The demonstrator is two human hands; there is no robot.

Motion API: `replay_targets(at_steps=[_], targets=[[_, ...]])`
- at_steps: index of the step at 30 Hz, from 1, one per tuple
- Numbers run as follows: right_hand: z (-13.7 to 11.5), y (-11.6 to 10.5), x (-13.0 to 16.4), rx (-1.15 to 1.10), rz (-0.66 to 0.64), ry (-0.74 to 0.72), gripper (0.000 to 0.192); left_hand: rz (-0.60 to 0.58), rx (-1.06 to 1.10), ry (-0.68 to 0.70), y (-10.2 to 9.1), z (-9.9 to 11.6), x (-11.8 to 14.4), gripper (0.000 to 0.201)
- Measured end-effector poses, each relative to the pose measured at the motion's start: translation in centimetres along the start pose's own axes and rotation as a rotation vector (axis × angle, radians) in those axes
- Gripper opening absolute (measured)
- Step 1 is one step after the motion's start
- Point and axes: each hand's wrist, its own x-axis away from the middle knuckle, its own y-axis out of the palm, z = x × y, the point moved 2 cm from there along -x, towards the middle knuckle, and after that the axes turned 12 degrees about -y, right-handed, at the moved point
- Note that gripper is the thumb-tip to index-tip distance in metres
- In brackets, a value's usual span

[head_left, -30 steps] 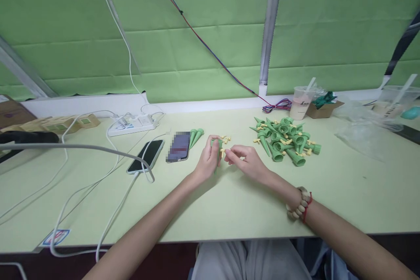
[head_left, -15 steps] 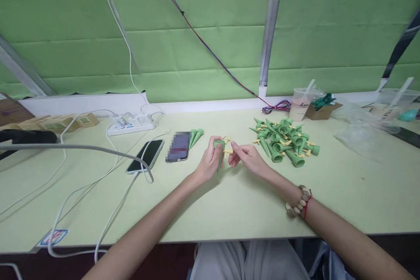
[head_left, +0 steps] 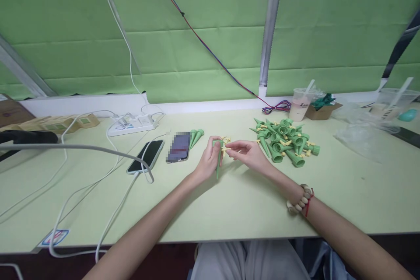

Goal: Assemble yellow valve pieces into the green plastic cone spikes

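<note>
My left hand (head_left: 208, 160) grips a green plastic cone spike (head_left: 218, 162) upright, its point down near the pale green table (head_left: 236, 201). My right hand (head_left: 248, 153) pinches a small yellow valve piece (head_left: 224, 148) against the side of the cone near its top. A few more yellow pieces (head_left: 226, 139) lie just behind my hands. Two finished green cones (head_left: 195, 136) rest left of my hands. A heap of green cones with yellow pieces (head_left: 285, 140) lies to the right.
Two phones (head_left: 146, 155) (head_left: 178, 146) lie left of my hands, one on a white cable. A power strip (head_left: 131, 124) and cardboard boxes (head_left: 62, 123) sit at back left. Drink cups (head_left: 301, 103) (head_left: 392, 101), a small box (head_left: 323, 107) and clear plastic bags (head_left: 364, 135) stand at back right.
My right hand has brought the yellow piece up against the top of the cone held in my left hand. The cone has tipped slightly more upright.
</note>
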Motion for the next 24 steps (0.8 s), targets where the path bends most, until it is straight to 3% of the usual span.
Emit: replay_targets(at_steps=[8,14,20,24], targets=[[0.4,0.1,0.2,-0.034,-0.097,0.079,0.04,0.015,-0.06,0.079,-0.2,-0.4,-0.2,0.04],[-0.2,0.1,0.3,0.12,-0.181,-0.105,0.031,-0.015,0.022,0.012,-0.1,0.0,-0.1,0.043],[-0.8,0.0,0.5,0.305,-0.243,-0.237,0.028,-0.229,0.053,-0.061,0.0,0.2,0.4,0.035],[-0.7,-0.2,0.5,0.353,-0.243,-0.248,0.029,-0.248,0.082,-0.047,-0.1,0.4,0.7,0.035]])
